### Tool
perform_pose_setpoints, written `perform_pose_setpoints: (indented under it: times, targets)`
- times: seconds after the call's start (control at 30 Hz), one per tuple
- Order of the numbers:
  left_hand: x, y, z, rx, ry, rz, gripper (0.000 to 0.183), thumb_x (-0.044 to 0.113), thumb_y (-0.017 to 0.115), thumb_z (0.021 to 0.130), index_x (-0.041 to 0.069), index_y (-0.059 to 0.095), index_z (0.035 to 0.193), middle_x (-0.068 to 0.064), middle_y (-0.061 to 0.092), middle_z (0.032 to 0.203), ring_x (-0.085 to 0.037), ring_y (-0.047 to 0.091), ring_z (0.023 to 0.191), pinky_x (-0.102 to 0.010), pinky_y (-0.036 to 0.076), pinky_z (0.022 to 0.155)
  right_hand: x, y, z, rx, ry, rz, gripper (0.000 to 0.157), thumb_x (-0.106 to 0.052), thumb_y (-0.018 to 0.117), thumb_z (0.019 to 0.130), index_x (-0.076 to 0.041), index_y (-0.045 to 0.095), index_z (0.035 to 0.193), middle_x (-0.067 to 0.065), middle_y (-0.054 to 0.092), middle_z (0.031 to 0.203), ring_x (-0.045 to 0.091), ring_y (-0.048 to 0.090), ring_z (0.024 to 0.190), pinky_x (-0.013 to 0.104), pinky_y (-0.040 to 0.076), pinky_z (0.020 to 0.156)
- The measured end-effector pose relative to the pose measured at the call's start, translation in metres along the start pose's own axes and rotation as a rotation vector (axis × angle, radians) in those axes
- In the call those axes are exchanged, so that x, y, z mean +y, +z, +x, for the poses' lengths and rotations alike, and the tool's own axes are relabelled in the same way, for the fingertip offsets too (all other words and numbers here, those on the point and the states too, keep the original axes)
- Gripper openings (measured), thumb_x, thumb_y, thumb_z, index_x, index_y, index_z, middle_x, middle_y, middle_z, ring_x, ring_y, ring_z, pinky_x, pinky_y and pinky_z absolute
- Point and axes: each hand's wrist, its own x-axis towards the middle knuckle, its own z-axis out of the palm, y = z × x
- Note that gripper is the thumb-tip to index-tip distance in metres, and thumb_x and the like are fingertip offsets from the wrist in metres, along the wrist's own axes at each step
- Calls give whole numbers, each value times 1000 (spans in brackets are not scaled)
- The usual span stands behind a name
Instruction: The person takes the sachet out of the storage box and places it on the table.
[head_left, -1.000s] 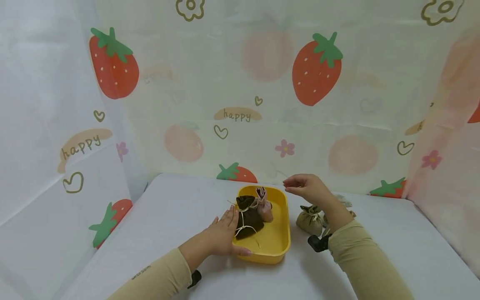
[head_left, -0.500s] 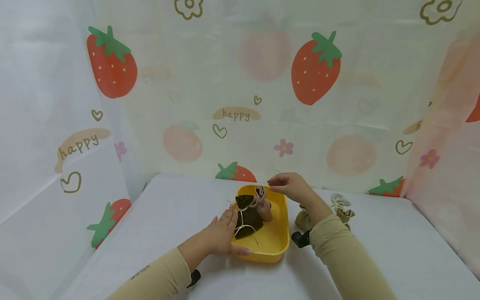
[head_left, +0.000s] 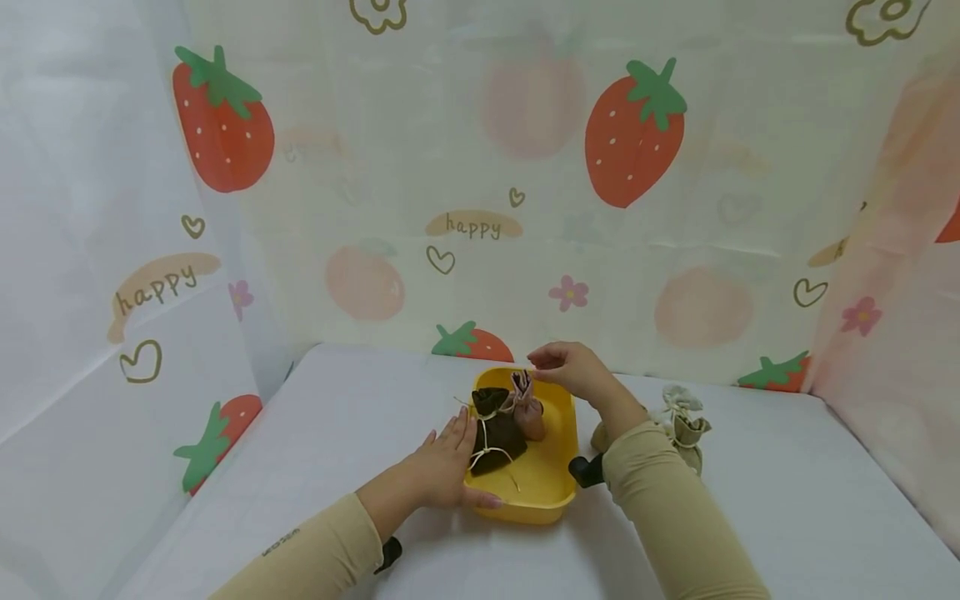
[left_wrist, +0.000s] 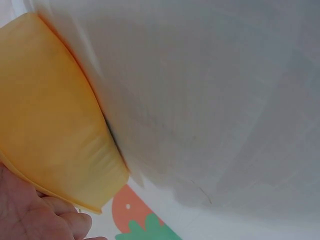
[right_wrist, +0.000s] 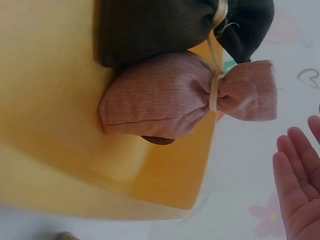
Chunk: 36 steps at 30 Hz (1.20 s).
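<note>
A yellow plastic bin [head_left: 555, 471] stands on the white table. My left hand [head_left: 442, 473] rests against its left side, fingers extended along the rim and thumb at the near edge. Inside lean a dark brown drawstring pouch [head_left: 501, 437] and a smaller pink pouch [right_wrist: 155, 95], both tied with pale cord. Something small and dark [right_wrist: 159, 140] peeks out from beneath the pink one. Over the bin's far right corner hovers my right hand [head_left: 576, 372], close to the pink pouch's top. The right wrist view shows its fingers fairly straight, apart from the pouch, holding nothing.
Right of the bin, a pale grey pouch [head_left: 681, 398] and a beige pouch [head_left: 688, 442] stand together. Another olive-beige pouch [head_left: 599, 437] is mostly hidden behind my right forearm. A strawberry-printed curtain [head_left: 480, 167] hangs behind the table.
My right hand has moved left from beyond the bin's right edge to above its far right corner. The left hand, bin and pouches stay where they were.
</note>
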Motion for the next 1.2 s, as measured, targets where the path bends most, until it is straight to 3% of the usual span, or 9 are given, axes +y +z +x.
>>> perform_pose_setpoints:
  times: [0.47,0.83,1.2]
  targets:
    - [1,-3,-1,-17,-11,-8,124,85,41,63,1,3,146,-18,-4,152,-30,5,139,-51,16,108,10,7,4,-122,35,20,38,-4,61,85,-8,58,123,13,54,125,31,51,115,41,44,92]
    - [0,-1,1,-7,-1,13,124,86,39,64,0,4,146,-18,-3,152,-31,6,139,-51,18,107,8,11,6,-171,61,-49,36,-6,64,84,-10,61,119,9,58,121,35,49,115,43,42,94]
    - [-1,1,2,-12,-6,6,125,87,38,62,1,3,146,-17,-4,152,-30,6,139,-50,17,108,11,11,8,-95,66,-183,13,-3,68,78,-8,69,90,6,64,94,23,57,91,33,50,79]
